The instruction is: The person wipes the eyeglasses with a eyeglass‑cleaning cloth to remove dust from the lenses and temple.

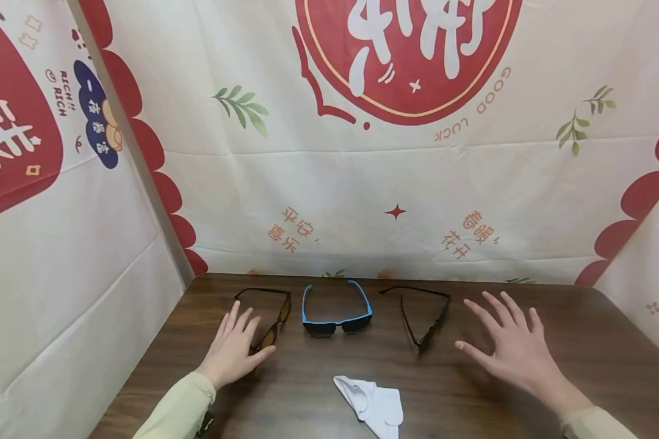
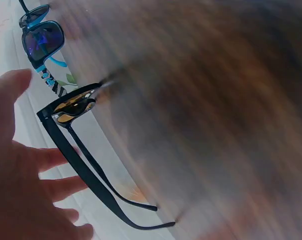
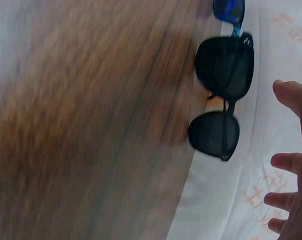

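Three pairs of sunglasses stand in a row along the back of the table. My left hand, fingers spread, is beside the brown-lensed sunglasses and overlaps part of them in the head view. In the left wrist view their dark temple runs past my fingertips. The middle pair, blue-framed sunglasses, has its temples unfolded toward the back wall. Black sunglasses sit to the right, dark lenses showing in the right wrist view. My right hand hovers to their right, fingers spread, holding nothing.
A folded white cloth lies at the front middle of the brown wooden table. Printed white fabric hangs behind the table, with more fabric panels at the left and right sides.
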Demonstrator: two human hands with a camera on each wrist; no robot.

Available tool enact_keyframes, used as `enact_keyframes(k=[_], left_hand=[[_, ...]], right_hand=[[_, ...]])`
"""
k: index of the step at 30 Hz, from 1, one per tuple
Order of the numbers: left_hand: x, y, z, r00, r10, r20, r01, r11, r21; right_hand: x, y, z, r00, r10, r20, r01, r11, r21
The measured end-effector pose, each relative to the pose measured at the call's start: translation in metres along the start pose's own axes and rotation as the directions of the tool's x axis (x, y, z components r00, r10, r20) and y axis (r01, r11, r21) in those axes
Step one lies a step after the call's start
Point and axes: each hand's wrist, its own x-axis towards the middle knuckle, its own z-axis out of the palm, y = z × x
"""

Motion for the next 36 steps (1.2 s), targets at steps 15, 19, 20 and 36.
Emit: enact_keyframes(k=[15, 19, 20, 36], left_hand=[[-0.005, -0.008, -0.010, 0.952, 0.296, 0.076, -0.303, 0.948, 0.096], [-0.006, -0.008, -0.012, 0.954, 0.271, 0.129, -0.280, 0.958, 0.057], [-0.006, -0.009, -0.012, 0.954, 0.270, 0.131, -0.279, 0.959, 0.052], [-0.003, -0.007, -0.014, 0.952, 0.284, 0.117, -0.290, 0.956, 0.041]], right_hand=[[-0.010, -0.048, -0.005, 0.975, -0.193, -0.109, 0.198, 0.979, 0.038], [-0.011, -0.058, -0.004, 0.957, -0.260, -0.130, 0.264, 0.964, 0.017], [-0.011, -0.060, -0.004, 0.951, -0.277, -0.135, 0.281, 0.960, 0.014], [0.012, -0.105, 0.007, 0.800, -0.598, -0.048, 0.598, 0.789, 0.139]])
